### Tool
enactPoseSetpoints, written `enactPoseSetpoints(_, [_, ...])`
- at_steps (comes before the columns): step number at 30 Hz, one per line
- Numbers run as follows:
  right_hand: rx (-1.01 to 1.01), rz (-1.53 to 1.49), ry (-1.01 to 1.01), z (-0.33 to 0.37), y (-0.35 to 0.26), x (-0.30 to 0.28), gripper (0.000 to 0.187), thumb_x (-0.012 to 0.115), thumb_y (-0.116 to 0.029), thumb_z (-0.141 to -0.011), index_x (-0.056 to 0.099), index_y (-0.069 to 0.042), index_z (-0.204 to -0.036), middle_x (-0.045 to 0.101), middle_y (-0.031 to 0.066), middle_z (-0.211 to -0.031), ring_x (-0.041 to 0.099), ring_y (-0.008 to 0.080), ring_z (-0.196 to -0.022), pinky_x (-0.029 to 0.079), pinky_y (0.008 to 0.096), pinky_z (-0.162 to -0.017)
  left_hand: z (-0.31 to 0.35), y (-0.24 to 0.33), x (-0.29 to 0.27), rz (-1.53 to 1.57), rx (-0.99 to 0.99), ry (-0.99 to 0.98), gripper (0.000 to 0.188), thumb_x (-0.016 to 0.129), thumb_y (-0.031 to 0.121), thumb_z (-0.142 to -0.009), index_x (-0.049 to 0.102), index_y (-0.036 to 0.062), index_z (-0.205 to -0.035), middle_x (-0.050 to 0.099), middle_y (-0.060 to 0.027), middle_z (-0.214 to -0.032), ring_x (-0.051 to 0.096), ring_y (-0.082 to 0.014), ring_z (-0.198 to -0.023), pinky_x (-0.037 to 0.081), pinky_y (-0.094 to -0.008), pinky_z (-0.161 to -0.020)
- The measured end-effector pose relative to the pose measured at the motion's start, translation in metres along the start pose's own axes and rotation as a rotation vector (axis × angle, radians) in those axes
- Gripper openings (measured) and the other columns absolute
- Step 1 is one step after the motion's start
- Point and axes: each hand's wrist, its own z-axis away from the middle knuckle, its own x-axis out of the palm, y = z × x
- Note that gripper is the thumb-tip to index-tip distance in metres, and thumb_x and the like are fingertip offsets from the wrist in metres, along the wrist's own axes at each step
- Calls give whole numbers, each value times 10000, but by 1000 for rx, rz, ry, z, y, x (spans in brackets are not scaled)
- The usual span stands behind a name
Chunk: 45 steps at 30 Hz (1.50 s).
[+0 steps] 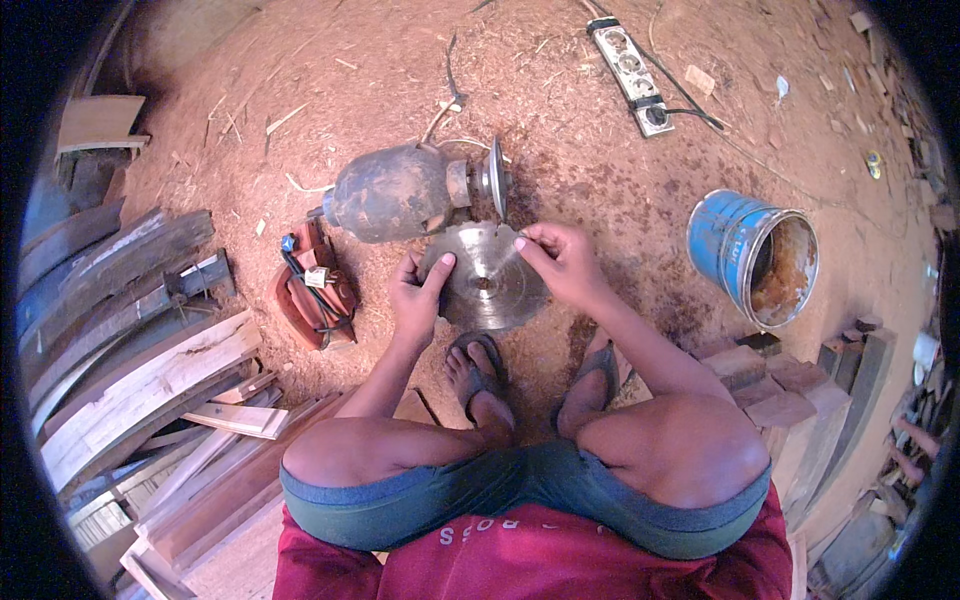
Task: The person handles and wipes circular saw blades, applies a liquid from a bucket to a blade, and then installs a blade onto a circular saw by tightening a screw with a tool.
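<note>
The dusty ground (620,200) carries everything, with planks (155,390) heaped along its left edge. Near the ground's middle lies a grey motor (388,192), while a blue bucket (725,245) is nearer the right edge. The round saw blade (495,290) is between the motor and the person's feet. Left of it is a red power tool (340,290); a power strip (628,70) lies toward the far edge. The left hand (415,285) grips the blade's left rim, thumb on top; the right hand (565,265) pinches its far right rim. Smallest is the thin disc (495,180) at the motor's right end, with the blade's far rim right at it — whether they touch, I cannot tell. Good work here probably means steady wrists, one constant angle, light pressure — and right fingertips well clear of the disc.
</note>
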Motion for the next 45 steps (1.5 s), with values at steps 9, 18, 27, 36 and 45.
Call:
enactPoseSetpoints(9, [-58, -14, -80, 7, -6, -3, 231, 654, -172, -915, 677, 49, -978, 720, 116, -878, 670, 148, -807, 524, 306, -746, 15, 14, 13, -8, 83, -109, 200, 739, 157, -873, 669, 6, -984, 689, -38, -897, 607, -85, -795, 493, -248, -727])
enactPoseSetpoints(18, [57, 170, -68, -4, 16, -5, 228, 647, -178, -917, 681, 41, -971, 722, 131, -884, 678, 167, -805, 527, 335, -771, 1, -2, 17, -16, -1, -16, 293, 747, 229, -872, 678, -15, -1018, 690, -45, -876, 606, -95, -759, 491, -262, -689])
enactPoseSetpoints(27, [50, 114, -48, -7, 24, -6, 230, 633, -172, -924, 684, 44, -986, 723, 137, -869, 680, 164, -778, 530, 325, -728, -2, 11, 23, -150, -48, -40, 316, 758, 260, -863, 682, -14, -1001, 686, -43, -846, 597, -94, -728, 485, -264, -662])
enactPoseSetpoints(36, [58, 112, -11, -10, 27, -5, 216, 633, -164, -913, 695, 37, -960, 725, 134, -853, 681, 155, -765, 526, 320, -700, -4, 11, 24, -150, -77, -33, 305, 755, 248, -867, 680, -18, -997, 688, -47, -849, 599, -94, -728, 490, -264, -662])
enactPoseSetpoints(45, [59, 108, -19, -10, 23, -4, 234, 636, -164, -909, 689, 61, -944, 723, 145, -836, 686, 170, -762, 531, 322, -715, -6, 8, 24, -105, -61, -33, 303, 754, 240, -868, 675, -23, -994, 694, -57, -859, 610, -99, -723, 495, -268, -653])
